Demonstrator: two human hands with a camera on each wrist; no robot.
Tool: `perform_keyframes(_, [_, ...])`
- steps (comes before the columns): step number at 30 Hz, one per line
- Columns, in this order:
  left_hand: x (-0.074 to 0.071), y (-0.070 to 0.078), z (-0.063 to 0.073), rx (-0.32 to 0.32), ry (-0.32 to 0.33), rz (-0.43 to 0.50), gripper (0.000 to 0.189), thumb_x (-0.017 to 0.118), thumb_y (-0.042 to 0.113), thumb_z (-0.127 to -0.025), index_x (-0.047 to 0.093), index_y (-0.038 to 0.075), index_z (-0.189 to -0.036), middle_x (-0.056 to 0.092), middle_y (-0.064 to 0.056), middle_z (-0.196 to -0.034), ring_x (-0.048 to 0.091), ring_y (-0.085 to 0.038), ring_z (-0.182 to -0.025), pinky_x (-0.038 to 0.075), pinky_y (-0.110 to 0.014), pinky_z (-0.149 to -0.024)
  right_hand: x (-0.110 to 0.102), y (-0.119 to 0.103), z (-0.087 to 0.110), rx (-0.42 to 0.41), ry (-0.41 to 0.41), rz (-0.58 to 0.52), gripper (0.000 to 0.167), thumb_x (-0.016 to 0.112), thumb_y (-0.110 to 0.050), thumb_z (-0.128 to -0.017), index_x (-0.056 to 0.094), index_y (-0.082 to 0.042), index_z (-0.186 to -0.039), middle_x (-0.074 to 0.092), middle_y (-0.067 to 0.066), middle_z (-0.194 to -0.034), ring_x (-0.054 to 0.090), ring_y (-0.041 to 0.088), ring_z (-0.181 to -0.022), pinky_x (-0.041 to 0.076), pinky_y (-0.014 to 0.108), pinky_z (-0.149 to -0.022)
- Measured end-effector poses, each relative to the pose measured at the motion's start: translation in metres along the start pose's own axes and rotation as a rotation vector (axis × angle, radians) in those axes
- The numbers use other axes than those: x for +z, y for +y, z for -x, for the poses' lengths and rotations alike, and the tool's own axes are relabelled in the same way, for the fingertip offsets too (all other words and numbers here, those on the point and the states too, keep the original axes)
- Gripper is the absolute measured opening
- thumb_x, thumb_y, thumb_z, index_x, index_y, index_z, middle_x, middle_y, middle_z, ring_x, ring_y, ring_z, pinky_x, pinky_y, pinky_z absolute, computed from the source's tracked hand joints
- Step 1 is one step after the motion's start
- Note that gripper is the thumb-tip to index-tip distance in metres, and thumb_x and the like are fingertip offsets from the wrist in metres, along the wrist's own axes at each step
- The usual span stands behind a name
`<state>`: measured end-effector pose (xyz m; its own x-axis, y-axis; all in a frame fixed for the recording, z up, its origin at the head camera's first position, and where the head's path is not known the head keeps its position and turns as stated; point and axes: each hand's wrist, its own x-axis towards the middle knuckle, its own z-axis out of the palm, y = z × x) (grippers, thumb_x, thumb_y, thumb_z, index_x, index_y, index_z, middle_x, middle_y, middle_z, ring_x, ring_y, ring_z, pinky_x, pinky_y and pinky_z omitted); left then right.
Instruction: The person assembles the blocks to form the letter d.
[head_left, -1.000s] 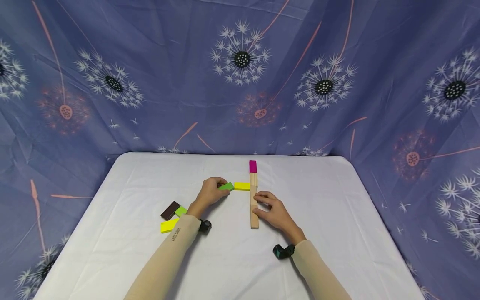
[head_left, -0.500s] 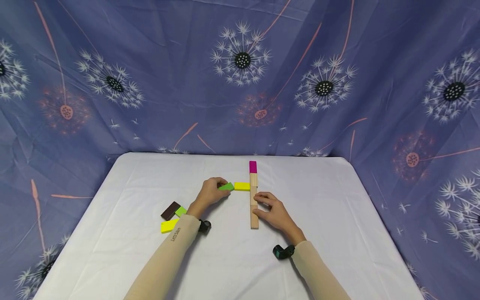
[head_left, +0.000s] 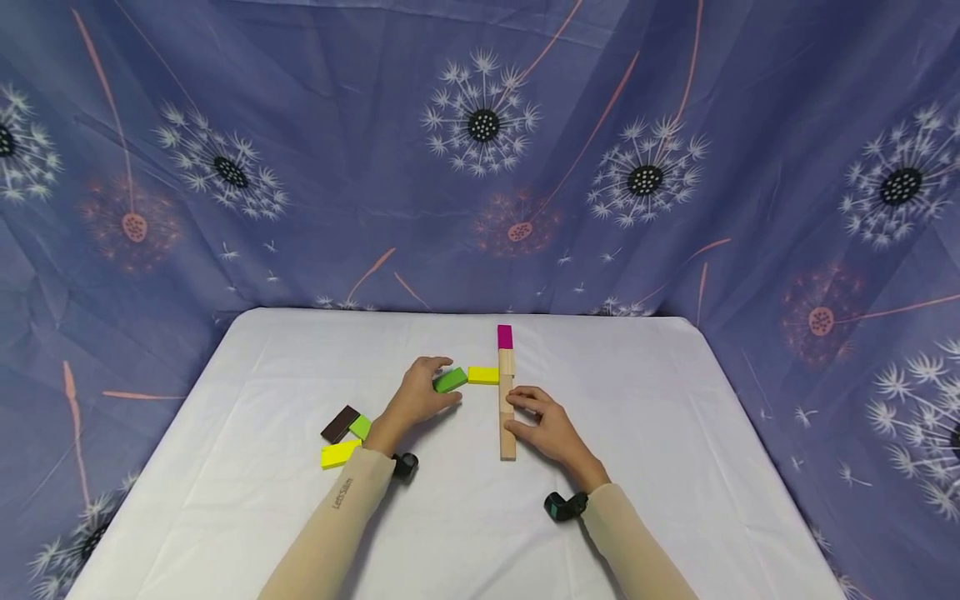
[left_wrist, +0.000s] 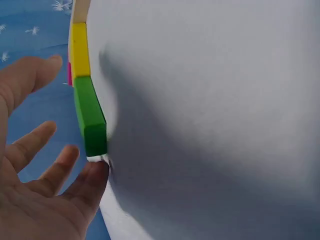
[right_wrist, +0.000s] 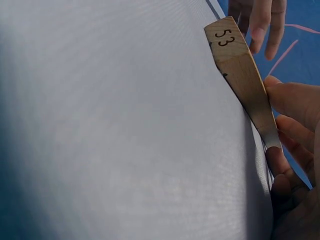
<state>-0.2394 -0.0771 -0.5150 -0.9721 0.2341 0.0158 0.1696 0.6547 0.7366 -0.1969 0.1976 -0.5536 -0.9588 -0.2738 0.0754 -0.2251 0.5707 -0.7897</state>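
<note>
The left hand (head_left: 420,396) spreads loosely around one green block (head_left: 451,381) at its 2 o'clock, gripping nothing I can see; the right hand (head_left: 551,425), fingers parted, touches a row of three plain wooden blocks (head_left: 506,387) at its 10. At the left hand's 8 I count one dark brown block (head_left: 341,424), one yellow block (head_left: 341,454), one lime block (head_left: 361,427); then a second yellow one (head_left: 483,376) at the green's 3, one magenta block (head_left: 505,337) at the row's 12. Half a second ago, the left pinched the green.

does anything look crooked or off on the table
Yes: the darker green block beside the left hand looks askew. It sits angled to the yellow block at its end, which runs straight out from the wooden row. I see nothing spilled or damaged.
</note>
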Motion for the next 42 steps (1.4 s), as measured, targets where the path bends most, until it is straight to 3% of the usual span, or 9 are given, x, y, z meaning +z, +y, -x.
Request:
perform_keyframes(8, [0.000, 0.012, 0.028, 0.041, -0.019, -0.063, 0.078, 0.086, 0.028, -0.083, 0.051, 0.012, -0.151, 0.046, -0.020, -0.152, 0.041, -0.042, -0.142, 0.041, -0.057, -0.114, 0.001, 0.000, 0.001, -0.001, 0.006, -0.003, 0.046, 0.081, -0.026, -0.090, 0.071, -0.013, -0.133, 0.060, -0.002, -0.141, 0.056, 0.021, -0.128, 0.049, 0.034, -0.090])
perform_keyframes(15, [-0.004, 0.012, 0.057, 0.095, -0.011, -0.078, 0.083, 0.088, 0.030, -0.080, 0.050, 0.014, -0.152, 0.047, -0.016, -0.154, 0.037, -0.040, -0.146, 0.036, -0.058, -0.118, 0.001, 0.001, 0.002, -0.013, 0.013, -0.003, 0.046, 0.082, -0.025, -0.089, 0.071, -0.012, -0.132, 0.061, -0.001, -0.141, 0.057, 0.020, -0.127, 0.048, 0.031, -0.089])
perform_keyframes(21, [-0.017, -0.002, 0.084, 0.127, -0.014, -0.072, 0.083, 0.087, 0.033, -0.081, 0.048, 0.017, -0.153, 0.045, -0.013, -0.156, 0.034, -0.036, -0.148, 0.036, -0.059, -0.118, 0.001, 0.001, 0.001, -0.013, 0.017, -0.005, 0.046, 0.082, -0.027, -0.089, 0.071, -0.013, -0.132, 0.061, -0.002, -0.141, 0.057, 0.021, -0.128, 0.049, 0.031, -0.089])
perform_keyframes(27, [-0.037, -0.023, 0.114, 0.166, 0.069, -0.079, 0.082, 0.089, 0.031, -0.079, 0.052, 0.014, -0.150, 0.050, -0.013, -0.150, 0.041, -0.036, -0.142, 0.038, -0.061, -0.113, 0.002, 0.001, 0.000, -0.017, 0.010, 0.001, 0.047, 0.081, -0.028, -0.090, 0.070, -0.013, -0.133, 0.060, -0.002, -0.142, 0.056, 0.021, -0.129, 0.048, 0.031, -0.089])
perform_keyframes(35, [-0.060, -0.054, 0.148, 0.107, 0.124, -0.057, 0.081, 0.091, 0.030, -0.077, 0.054, 0.012, -0.147, 0.055, -0.013, -0.146, 0.048, -0.039, -0.134, 0.042, -0.064, -0.106, 0.001, 0.000, 0.000, -0.021, 0.003, 0.000, 0.047, 0.081, -0.027, -0.090, 0.071, -0.012, -0.133, 0.060, -0.001, -0.141, 0.057, 0.020, -0.127, 0.049, 0.031, -0.088])
perform_keyframes(42, [-0.072, -0.066, 0.164, 0.034, 0.142, -0.089, 0.081, 0.090, 0.034, -0.079, 0.053, 0.013, -0.148, 0.065, -0.012, -0.133, 0.056, -0.037, -0.124, 0.044, -0.062, -0.102, 0.002, 0.000, 0.000, -0.017, 0.003, 0.010, 0.047, 0.082, -0.027, -0.090, 0.071, -0.013, -0.133, 0.060, -0.001, -0.142, 0.057, 0.020, -0.127, 0.049, 0.032, -0.089])
